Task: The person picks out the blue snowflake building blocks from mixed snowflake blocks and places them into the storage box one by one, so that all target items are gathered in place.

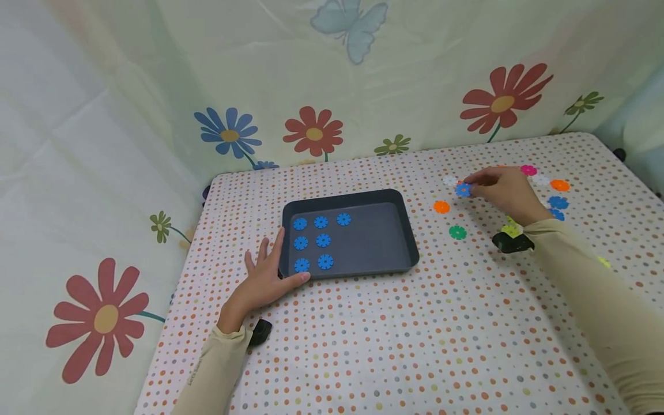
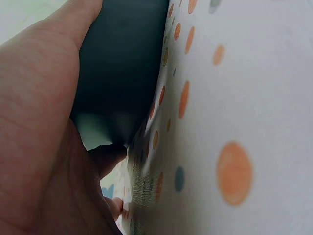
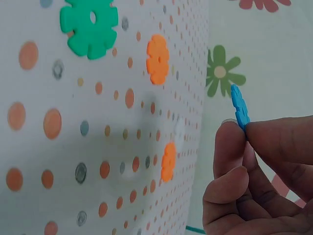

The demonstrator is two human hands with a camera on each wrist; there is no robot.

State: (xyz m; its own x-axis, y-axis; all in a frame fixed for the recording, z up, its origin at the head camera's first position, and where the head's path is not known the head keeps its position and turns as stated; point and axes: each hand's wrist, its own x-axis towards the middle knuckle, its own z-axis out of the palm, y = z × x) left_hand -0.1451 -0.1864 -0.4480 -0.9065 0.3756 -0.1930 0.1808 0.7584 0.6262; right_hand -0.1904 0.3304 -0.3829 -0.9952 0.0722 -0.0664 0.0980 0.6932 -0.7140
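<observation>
By the left hand (image 1: 263,281), fingers spread wide, the dark-grey rectangular tray (image 1: 370,242) is touched at its eight o'clock corner; by a nudge, the seven blue notched plastic discs (image 1: 323,243) inside could be slid askew. Farther off, toward the tray's two o'clock, a single blue notched plastic disc (image 1: 461,190) is pinched by the right hand (image 1: 507,191) and might be dropped if its thin edge slipped.
</observation>
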